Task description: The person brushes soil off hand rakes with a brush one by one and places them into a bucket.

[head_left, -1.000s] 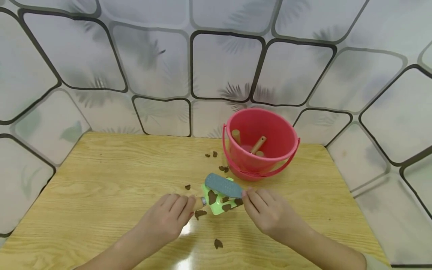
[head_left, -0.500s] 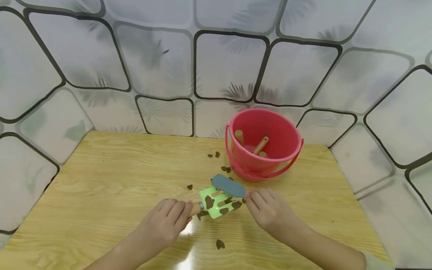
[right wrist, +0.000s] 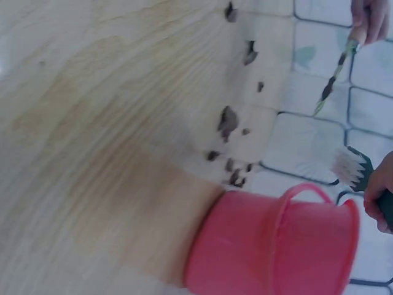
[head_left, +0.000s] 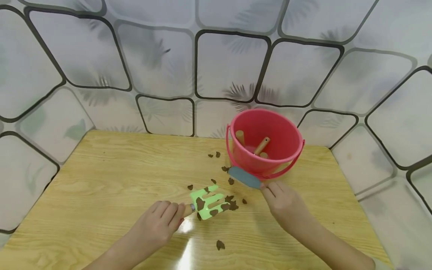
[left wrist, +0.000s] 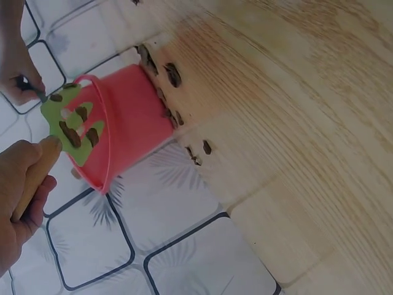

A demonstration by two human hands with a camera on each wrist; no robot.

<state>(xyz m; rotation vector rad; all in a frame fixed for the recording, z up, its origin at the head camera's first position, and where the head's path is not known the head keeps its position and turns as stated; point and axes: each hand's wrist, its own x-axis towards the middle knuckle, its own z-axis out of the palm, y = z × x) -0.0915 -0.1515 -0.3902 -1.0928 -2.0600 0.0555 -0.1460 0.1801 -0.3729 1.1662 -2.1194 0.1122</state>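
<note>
My left hand [head_left: 156, 221] grips the wooden handle of a light green garden hand fork [head_left: 204, 213]. Several brown scraps lie on its flat tines, as the left wrist view shows too. Thumb and fingers of my right hand [head_left: 285, 202] hold a small grey-blue hand brush [head_left: 244, 177]; its pale bristles [right wrist: 349, 169] show in the right wrist view. In the head view the brush overlaps the lower front of a pink bucket [head_left: 249, 160]. A cluster of brown scraps [head_left: 233, 204] is on the table right by the tine ends.
Inside the bucket are several wooden handles [head_left: 261, 146]. More brown scraps [head_left: 220, 245] are scattered over the wooden table [head_left: 135, 168], some close to the bucket's base. A patterned wall covering [head_left: 162, 60] stands behind and at both sides.
The brush has moved off the fork, right and toward the bucket. The fork has shifted left, leaving scraps beyond its tines. Both hands have kept their holds.
</note>
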